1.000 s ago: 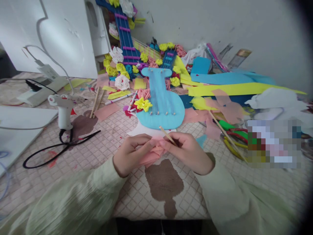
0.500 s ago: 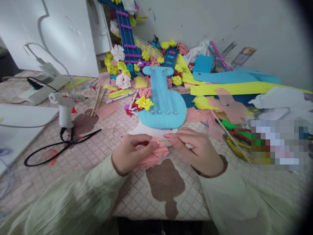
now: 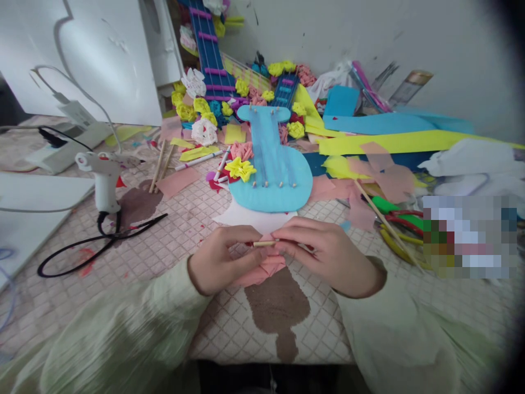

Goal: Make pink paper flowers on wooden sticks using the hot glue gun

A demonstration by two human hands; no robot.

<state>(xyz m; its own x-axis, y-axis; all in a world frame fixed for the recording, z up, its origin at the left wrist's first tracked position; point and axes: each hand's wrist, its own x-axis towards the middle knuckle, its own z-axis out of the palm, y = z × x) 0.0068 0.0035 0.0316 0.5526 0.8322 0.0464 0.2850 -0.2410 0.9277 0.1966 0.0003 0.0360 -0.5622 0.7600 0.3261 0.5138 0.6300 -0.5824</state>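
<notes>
Close to the table's front, my left hand [image 3: 225, 257] is closed on a folded piece of pink crepe paper [image 3: 260, 273], its thumb lying along the paper's upper part. A short wooden stick [image 3: 263, 243] lies across the top of the paper. Fingers and thumb of my right hand [image 3: 326, 254] pinch around the stick's right end and the paper's edge there. Just beyond my hands rests a light-blue guitar-shaped cutout [image 3: 273, 191] with small pegs and strings, a yellow paper flower [image 3: 241, 169] at its left. Under its lower edge is a white sheet [image 3: 252, 219].
A white glue gun [image 3: 104, 183] with a looped black cable stands left, near a power strip [image 3: 68, 145]. Paper flowers and dark-blue guitar necks [image 3: 209, 54] crowd the back. Yellow strips [image 3: 381, 143], pink scraps and green-handled scissors or pliers [image 3: 396, 210] lie right.
The right fingers have closed in around the stick's right end and the paper. The left thumb has dropped below the stick, exposing more of it. The view has shifted slightly.
</notes>
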